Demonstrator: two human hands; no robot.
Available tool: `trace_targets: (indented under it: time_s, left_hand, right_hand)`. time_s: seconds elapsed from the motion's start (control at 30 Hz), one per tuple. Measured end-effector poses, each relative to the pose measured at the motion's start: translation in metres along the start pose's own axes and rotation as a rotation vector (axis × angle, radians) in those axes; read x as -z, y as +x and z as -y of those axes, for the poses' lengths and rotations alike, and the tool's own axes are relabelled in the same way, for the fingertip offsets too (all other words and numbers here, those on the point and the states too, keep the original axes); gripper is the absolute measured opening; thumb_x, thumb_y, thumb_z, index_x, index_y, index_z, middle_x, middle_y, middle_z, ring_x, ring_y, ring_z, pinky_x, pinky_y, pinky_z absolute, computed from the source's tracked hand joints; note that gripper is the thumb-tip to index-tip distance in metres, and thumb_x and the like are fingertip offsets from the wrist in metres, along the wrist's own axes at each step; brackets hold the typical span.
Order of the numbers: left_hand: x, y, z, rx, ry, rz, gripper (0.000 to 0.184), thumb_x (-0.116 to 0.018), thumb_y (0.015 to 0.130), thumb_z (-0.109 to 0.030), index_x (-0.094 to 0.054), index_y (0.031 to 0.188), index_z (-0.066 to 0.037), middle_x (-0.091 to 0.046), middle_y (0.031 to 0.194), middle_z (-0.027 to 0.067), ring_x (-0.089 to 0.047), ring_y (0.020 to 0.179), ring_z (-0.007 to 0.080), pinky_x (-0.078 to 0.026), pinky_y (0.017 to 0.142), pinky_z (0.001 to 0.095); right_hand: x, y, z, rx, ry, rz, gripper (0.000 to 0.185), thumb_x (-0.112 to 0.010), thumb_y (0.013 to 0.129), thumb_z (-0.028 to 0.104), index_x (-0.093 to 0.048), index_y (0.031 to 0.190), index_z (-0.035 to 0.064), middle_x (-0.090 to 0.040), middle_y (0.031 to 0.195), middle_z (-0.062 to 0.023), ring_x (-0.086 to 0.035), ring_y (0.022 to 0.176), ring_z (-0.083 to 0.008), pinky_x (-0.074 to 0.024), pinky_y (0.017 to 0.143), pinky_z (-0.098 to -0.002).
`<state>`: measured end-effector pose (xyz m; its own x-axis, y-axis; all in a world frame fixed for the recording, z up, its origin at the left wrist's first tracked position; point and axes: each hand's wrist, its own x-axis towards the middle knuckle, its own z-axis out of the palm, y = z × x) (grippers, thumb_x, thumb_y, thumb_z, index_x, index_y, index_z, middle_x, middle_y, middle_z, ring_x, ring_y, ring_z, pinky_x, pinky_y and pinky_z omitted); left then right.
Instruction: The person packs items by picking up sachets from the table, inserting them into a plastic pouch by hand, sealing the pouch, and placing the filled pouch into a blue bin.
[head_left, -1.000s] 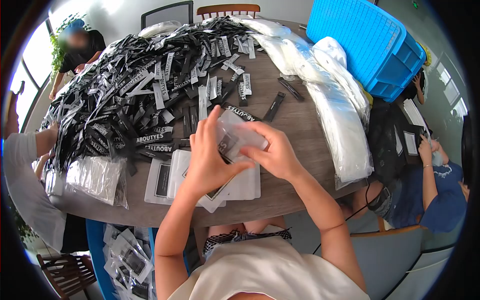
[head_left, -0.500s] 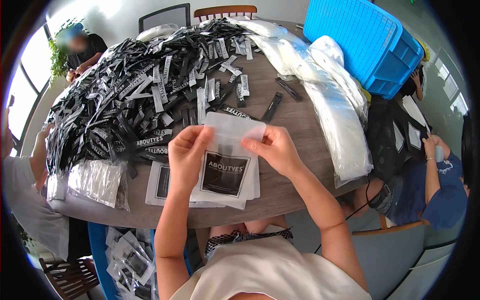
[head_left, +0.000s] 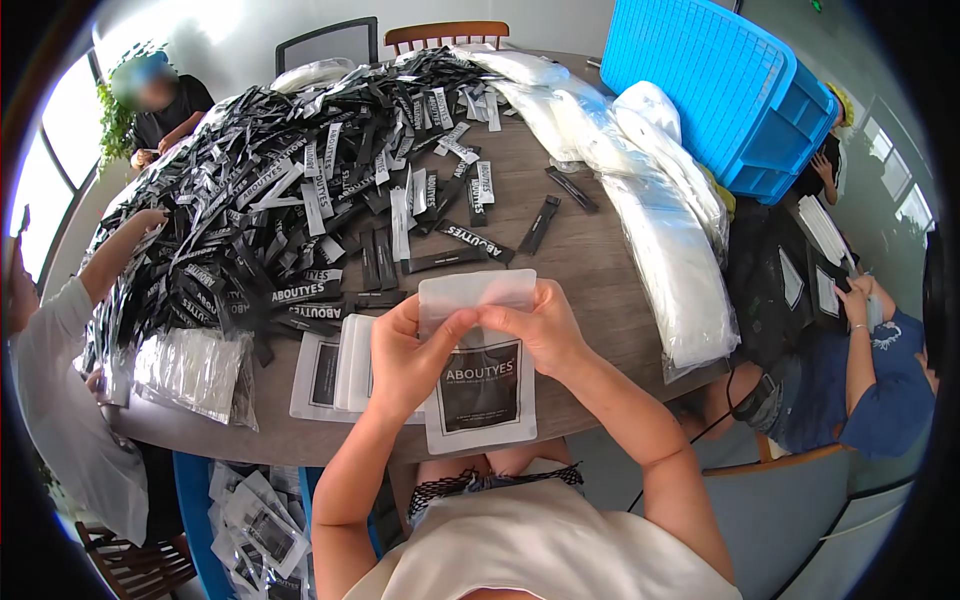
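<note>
A frosted pouch (head_left: pixel 483 388) with a black ABOUTYES label hangs upright over the table's front edge. My left hand (head_left: pixel 412 350) pinches its upper left part, and my right hand (head_left: pixel 540 328) pinches the upper right; both thumbs meet on its front near the top. Whether anything is inside the pouch I cannot tell. Beside my left hand, partly hidden by it, more flat pouches (head_left: pixel 322 370) lie on the table. Behind my hands are loose black sachets (head_left: pixel 475 241) and a large heap of black and silver sachets (head_left: pixel 250 190).
Long clear plastic bundles (head_left: pixel 665 270) curve along the table's right, near a blue crate (head_left: pixel 700 80). A clear packet (head_left: pixel 195 370) lies front left. A blue bin of filled pouches (head_left: pixel 262 530) stands below. People sit left, back left and right; one person's arm (head_left: pixel 120 240) reaches into the heap.
The pouch has moved lower and toward me, and my hands have come together at its top. The left person's arm now reaches farther over the heap.
</note>
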<state>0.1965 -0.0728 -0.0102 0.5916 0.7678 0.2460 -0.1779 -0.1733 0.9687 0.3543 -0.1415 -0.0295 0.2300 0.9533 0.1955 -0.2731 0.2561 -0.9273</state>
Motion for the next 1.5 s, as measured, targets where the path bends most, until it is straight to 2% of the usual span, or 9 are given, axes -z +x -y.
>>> trace_targets:
  time_s: [0.37,0.5,0.63,0.73,0.83,0.9,1.03,1.3,1.5]
  left_hand:
    - [0.057,-0.036,0.0,0.183,-0.267,-0.138,0.011,-0.068,0.086,-0.01,-0.071,0.084,0.0,-0.067,0.076,0.0004,-0.056,0.068,0.004,-0.042,0.062,0.0191]
    - [0.13,-0.066,-0.016,0.119,-0.036,-0.291,0.026,-0.059,0.091,-0.014,-0.059,0.067,-0.005,-0.051,0.062,-0.0065,-0.043,0.058,0.0026,-0.032,0.053,0.0207]
    - [0.241,-0.145,-0.033,0.287,0.278,-0.378,0.033,-0.064,0.084,-0.016,-0.052,0.055,-0.005,-0.042,0.052,-0.0069,-0.036,0.048,0.0029,-0.024,0.046,0.0229]
    - [0.291,-0.207,-0.046,0.525,0.47,-0.196,0.013,-0.068,0.077,-0.007,-0.069,0.069,0.003,-0.063,0.062,-0.0003,-0.054,0.055,0.0049,-0.041,0.051,0.0213]
    - [0.344,-0.263,-0.021,0.799,1.016,-0.092,0.019,-0.074,0.071,-0.013,-0.071,0.079,0.004,-0.065,0.062,0.0108,-0.058,0.056,0.01,-0.045,0.054,0.0269]
    - [0.356,-0.296,-0.002,0.647,1.31,-0.198,0.022,-0.073,0.072,-0.017,-0.07,0.082,0.003,-0.063,0.064,0.0135,-0.06,0.055,0.0135,-0.047,0.054,0.029]
    - [0.304,-0.257,-0.034,0.655,0.914,-0.454,0.026,-0.071,0.077,-0.017,-0.068,0.088,0.006,-0.064,0.066,0.0125,-0.062,0.06,0.0135,-0.047,0.056,0.0272]
    - [0.153,-0.125,-0.07,0.115,0.932,-0.051,0.017,-0.067,0.081,-0.006,-0.067,0.096,0.001,-0.065,0.08,0.0109,-0.062,0.066,0.0171,-0.048,0.059,0.0293]
    - [0.083,-0.069,-0.035,-0.147,0.749,0.223,0.016,-0.066,0.083,-0.007,-0.067,0.097,-0.001,-0.063,0.082,0.0119,-0.063,0.068,0.0243,-0.05,0.061,0.0313]
  right_hand:
    - [-0.009,0.008,-0.01,-0.147,-0.006,0.218,0.011,-0.073,0.081,0.012,-0.068,0.079,0.0025,-0.065,0.075,-0.0001,-0.057,0.068,-0.0048,-0.0442,0.062,-0.0203]
    - [-0.001,0.038,-0.01,-0.099,-0.657,0.218,0.021,-0.073,0.081,0.019,-0.066,0.071,0.0018,-0.065,0.071,-0.0022,-0.055,0.065,-0.0038,-0.0416,0.057,-0.0222]
    - [0.046,0.094,-0.032,0.44,-1.298,-0.05,0.02,-0.067,0.076,0.01,-0.067,0.092,-0.0011,-0.064,0.087,-0.0138,-0.063,0.08,-0.0289,-0.0498,0.074,-0.0365]
    - [0.063,0.122,-0.046,0.329,-1.452,-0.072,0.018,-0.064,0.075,0.013,-0.067,0.085,-0.0018,-0.065,0.094,-0.0167,-0.063,0.087,-0.0345,-0.0513,0.08,-0.0418]
    - [0.054,0.142,-0.04,0.095,-1.589,0.052,0.02,-0.062,0.072,0.01,-0.067,0.087,-0.0028,-0.066,0.094,-0.0178,-0.065,0.088,-0.0354,-0.0529,0.077,-0.0422]
    - [0.038,0.153,-0.035,-0.069,-1.716,0.07,0.022,-0.06,0.07,0.007,-0.068,0.088,-0.0025,-0.067,0.093,-0.0189,-0.065,0.087,-0.0359,-0.054,0.074,-0.043]
    - [0.02,0.171,-0.039,0.15,-1.658,0.059,0.019,-0.06,0.068,0.005,-0.066,0.085,-0.0006,-0.066,0.092,-0.02,-0.066,0.086,-0.0361,-0.0542,0.072,-0.0438]
    - [-0.013,0.184,-0.081,0.601,-1.622,0.397,0.034,-0.064,0.068,0.0,-0.06,0.1,0.0111,-0.053,0.106,-0.0088,-0.061,0.092,-0.0281,-0.0506,0.077,-0.0402]
    - [0.017,0.166,-0.054,0.324,-1.657,0.376,0.02,-0.066,0.071,0.005,-0.059,0.09,0.0087,-0.062,0.098,-0.0085,-0.061,0.097,-0.0272,-0.0511,0.081,-0.0397]
